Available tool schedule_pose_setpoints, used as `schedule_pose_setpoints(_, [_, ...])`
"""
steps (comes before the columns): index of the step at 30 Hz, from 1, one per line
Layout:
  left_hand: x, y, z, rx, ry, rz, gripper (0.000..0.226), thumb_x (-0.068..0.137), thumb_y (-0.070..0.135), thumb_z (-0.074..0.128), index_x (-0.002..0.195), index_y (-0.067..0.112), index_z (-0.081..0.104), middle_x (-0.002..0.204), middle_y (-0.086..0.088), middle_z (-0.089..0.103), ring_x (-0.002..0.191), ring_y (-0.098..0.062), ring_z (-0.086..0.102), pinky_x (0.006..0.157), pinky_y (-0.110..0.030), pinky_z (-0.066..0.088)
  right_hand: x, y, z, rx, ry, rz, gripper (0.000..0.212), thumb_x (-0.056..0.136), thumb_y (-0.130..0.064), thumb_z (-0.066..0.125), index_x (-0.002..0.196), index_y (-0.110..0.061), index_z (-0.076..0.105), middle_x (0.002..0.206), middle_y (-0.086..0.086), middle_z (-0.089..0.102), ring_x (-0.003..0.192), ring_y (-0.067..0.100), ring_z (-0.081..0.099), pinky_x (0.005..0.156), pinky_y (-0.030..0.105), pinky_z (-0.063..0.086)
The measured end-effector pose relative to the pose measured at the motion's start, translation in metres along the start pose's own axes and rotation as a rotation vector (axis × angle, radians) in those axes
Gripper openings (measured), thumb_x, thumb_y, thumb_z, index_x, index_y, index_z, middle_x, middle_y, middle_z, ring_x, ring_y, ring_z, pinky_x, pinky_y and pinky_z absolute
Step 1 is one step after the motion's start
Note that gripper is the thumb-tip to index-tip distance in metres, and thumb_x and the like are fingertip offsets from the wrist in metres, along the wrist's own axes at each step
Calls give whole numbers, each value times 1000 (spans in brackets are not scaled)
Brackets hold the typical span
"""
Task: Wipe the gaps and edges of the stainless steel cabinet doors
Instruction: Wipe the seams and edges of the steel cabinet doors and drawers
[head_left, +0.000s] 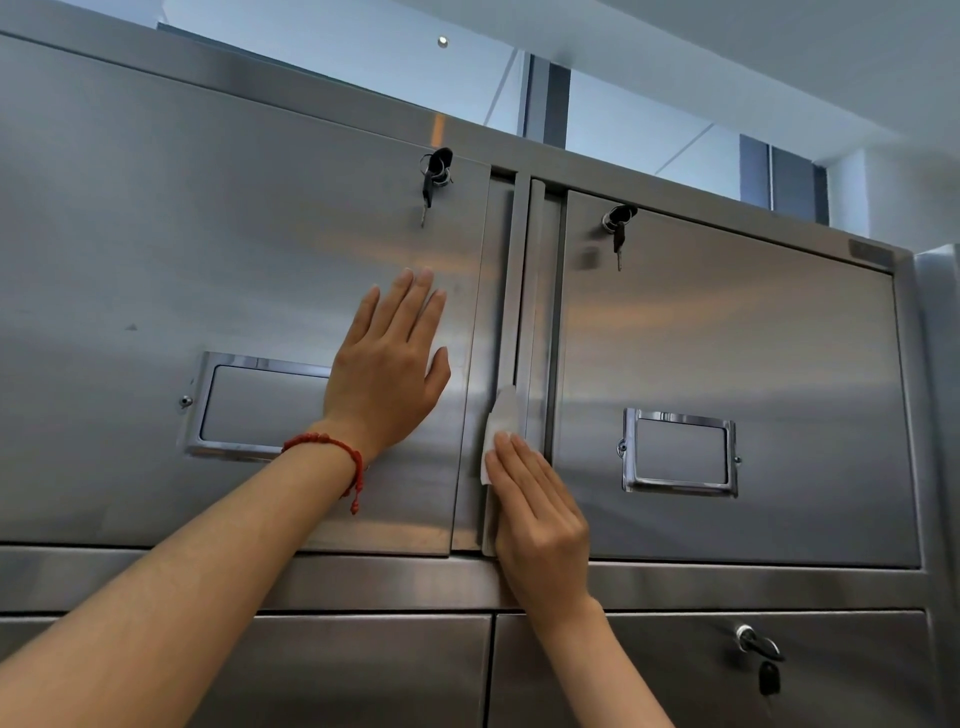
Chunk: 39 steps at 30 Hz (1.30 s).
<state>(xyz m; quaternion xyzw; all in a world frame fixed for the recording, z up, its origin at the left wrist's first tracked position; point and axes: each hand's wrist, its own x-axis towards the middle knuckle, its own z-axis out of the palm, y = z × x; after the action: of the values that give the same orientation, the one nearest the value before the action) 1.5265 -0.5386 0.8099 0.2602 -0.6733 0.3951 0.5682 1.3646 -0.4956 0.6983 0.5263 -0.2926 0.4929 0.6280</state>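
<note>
Two upper stainless steel cabinet doors face me: a left door (182, 260) and a right door (737, 332). Between them runs a vertical post with gaps (519, 291). My left hand (387, 371), with a red bead bracelet at the wrist, rests flat with straight fingers on the left door near its right edge. My right hand (540, 525) presses a white wipe (500, 426) with straight fingers against the lower part of the gap beside the post. Most of the wipe shows above the fingertips.
Keys hang from the lock of the left door (434, 179) and the lock of the right door (618, 226). Each door carries a framed label holder (678, 452). Lower doors (727, 670) sit below a horizontal rail, one with a key. Windows show above the cabinet.
</note>
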Motion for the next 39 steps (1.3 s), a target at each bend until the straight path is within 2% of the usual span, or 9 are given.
schedule_pose_setpoints(5, [0, 0, 1, -12, 17, 2, 54, 91, 24, 42, 137, -2, 41, 145, -21, 36, 136, -34, 32, 113, -48, 24, -12, -6, -1, 5, -4, 23, 21, 88, -3, 58, 105, 1, 70, 117, 15, 64, 114, 24, 60, 94, 38, 51])
schedule_pose_setpoints(11, [0, 0, 1, -9, 13, 2, 54, 92, 26, 36, 137, -2, 41, 145, -21, 36, 136, -35, 32, 112, -49, 25, -13, -5, -4, 12, -9, -1, 21, 88, -3, 57, 103, 0, 72, 115, 14, 65, 112, 24, 61, 94, 38, 51])
schedule_pose_setpoints(16, [-1, -1, 1, -13, 12, 2, 54, 91, 24, 42, 138, -2, 41, 146, -21, 36, 137, -34, 31, 113, -48, 24, -8, -5, -3, -8, -23, 4, 22, 87, -3, 59, 105, 0, 71, 116, 14, 65, 113, 25, 60, 94, 39, 51])
schedule_pose_setpoints(23, [-1, -1, 1, -21, -6, -4, 54, 92, 25, 40, 140, -1, 38, 148, -20, 33, 139, -33, 28, 114, -48, 22, -24, -14, -10, 16, -1, 11, 28, 98, -4, 44, 101, 1, 72, 114, 14, 66, 110, 25, 62, 90, 40, 53])
schedule_pose_setpoints(31, [-1, -1, 1, -16, -12, -6, 55, 92, 26, 38, 140, 0, 37, 148, -19, 32, 139, -32, 27, 115, -46, 20, -24, -16, -10, -14, -19, 24, 23, 94, -2, 51, 103, 1, 71, 115, 14, 65, 111, 25, 61, 91, 39, 53])
schedule_pose_setpoints(36, [-1, -1, 1, -25, -17, -8, 55, 93, 26, 38, 141, 0, 36, 149, -19, 30, 140, -32, 25, 116, -46, 18, -27, -17, -13, -14, -11, 6, 30, 98, -2, 43, 101, 1, 72, 113, 14, 66, 110, 25, 62, 91, 39, 53])
schedule_pose_setpoints(39, [-1, -1, 1, -20, -15, -8, 55, 93, 26, 38, 141, 0, 36, 149, -20, 31, 140, -32, 26, 115, -46, 19, -22, -15, -12, -25, -20, 1, 22, 92, -1, 52, 101, 1, 72, 113, 15, 66, 110, 25, 62, 90, 39, 53])
